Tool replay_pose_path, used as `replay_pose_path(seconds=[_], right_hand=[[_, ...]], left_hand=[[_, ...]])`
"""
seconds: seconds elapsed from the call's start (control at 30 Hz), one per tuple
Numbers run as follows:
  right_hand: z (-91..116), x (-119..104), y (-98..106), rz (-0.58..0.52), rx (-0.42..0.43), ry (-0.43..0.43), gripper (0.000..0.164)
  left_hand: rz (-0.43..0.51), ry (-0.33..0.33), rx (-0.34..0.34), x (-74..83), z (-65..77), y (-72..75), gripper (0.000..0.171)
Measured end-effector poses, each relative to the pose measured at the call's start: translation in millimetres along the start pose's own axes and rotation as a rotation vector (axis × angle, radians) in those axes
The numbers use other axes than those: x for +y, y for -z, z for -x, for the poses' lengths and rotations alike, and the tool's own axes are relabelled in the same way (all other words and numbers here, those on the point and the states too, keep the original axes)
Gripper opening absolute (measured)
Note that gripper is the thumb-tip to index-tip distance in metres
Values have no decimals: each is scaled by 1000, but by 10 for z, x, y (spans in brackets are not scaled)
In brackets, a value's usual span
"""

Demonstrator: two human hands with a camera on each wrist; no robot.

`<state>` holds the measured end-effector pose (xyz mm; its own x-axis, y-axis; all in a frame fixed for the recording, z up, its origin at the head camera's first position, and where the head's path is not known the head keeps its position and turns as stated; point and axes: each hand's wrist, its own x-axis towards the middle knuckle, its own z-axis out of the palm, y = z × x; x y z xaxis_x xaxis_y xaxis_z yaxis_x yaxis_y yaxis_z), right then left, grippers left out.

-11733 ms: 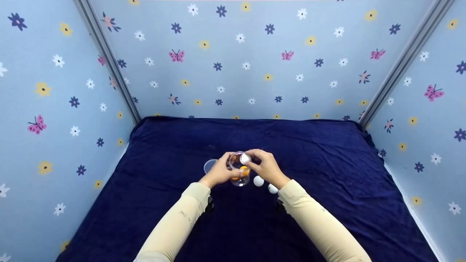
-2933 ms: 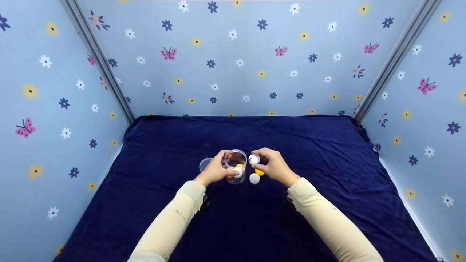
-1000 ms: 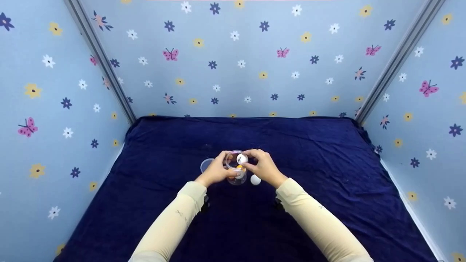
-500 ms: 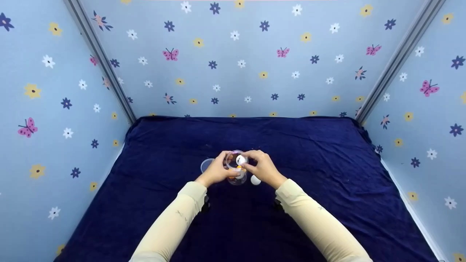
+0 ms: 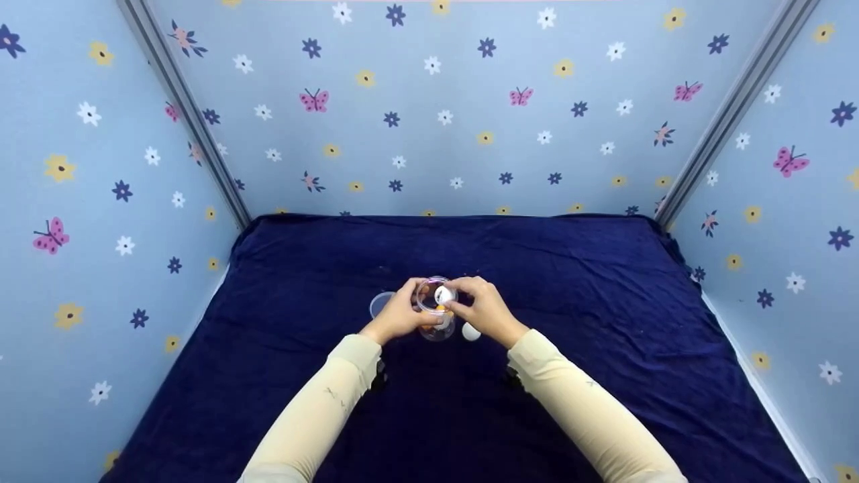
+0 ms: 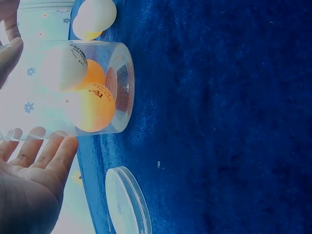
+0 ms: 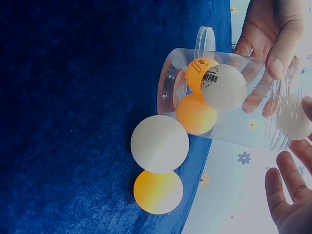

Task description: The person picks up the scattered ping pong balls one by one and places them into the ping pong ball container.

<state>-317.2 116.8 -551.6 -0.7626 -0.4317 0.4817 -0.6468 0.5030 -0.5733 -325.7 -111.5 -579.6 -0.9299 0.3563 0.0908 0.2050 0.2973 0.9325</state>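
Clear jar [image 7: 234, 122]: three balls in, two outside

The left hand [image 5: 397, 312] grips it upright at the blue cloth [image 5: 570, 268]. Inside sit two orange balls [image 7: 196, 113] and one white ball [image 7: 223, 87]. The right hand [image 5: 486, 310] pinches another white ball [image 5: 443, 295] at the mouth. The loose white ball [image 7: 159, 144] and loose orange ball [image 7: 158, 191] remain beside it; the lid [image 6: 124, 204] is off.

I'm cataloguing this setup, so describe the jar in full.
The jar is a clear, plastic-looking cylinder with a ridged neck and an open mouth. It stands upright, its base seemingly on the dark blue cloth. The left hand grips its side. Inside are two orange balls and a printed white ball; the right hand holds another white ball at its mouth.
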Motion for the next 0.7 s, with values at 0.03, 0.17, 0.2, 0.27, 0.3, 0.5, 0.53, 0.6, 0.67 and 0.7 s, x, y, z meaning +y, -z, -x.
replay_pose_path(seconds=[0.03, 0.17, 0.2, 0.27, 0.3, 0.5, 0.53, 0.6, 0.67, 0.7], right_hand=[[0, 4, -2, 4, 2, 0, 33], [-1, 16, -3, 19, 14, 11, 30], [-2, 16, 1, 15, 13, 11, 30], [-6, 17, 10, 10, 15, 13, 28], [-7, 18, 16, 3, 15, 11, 27], [6, 32, 75, -33, 24, -22, 26], [11, 42, 82, -37, 32, -22, 26], [26, 57, 107, -53, 39, -34, 26], [41, 75, 135, -66, 36, -49, 27], [53, 86, 147, -69, 37, -53, 28]], left_hand=[[-4, 3, 0, -1, -3, -1, 80], [-14, 19, 3, -3, -12, -3, 80], [-12, 23, 2, -2, -14, -4, 80], [-6, 25, -2, 6, -14, -3, 81], [-5, 26, -4, 12, -12, -2, 81], [22, 25, -8, 24, 3, -10, 82], [28, 25, -7, 24, 5, -13, 82], [30, 29, -1, 21, 7, -18, 82], [34, 33, 1, 24, 8, -24, 82], [39, 37, 1, 29, 10, -24, 82]])
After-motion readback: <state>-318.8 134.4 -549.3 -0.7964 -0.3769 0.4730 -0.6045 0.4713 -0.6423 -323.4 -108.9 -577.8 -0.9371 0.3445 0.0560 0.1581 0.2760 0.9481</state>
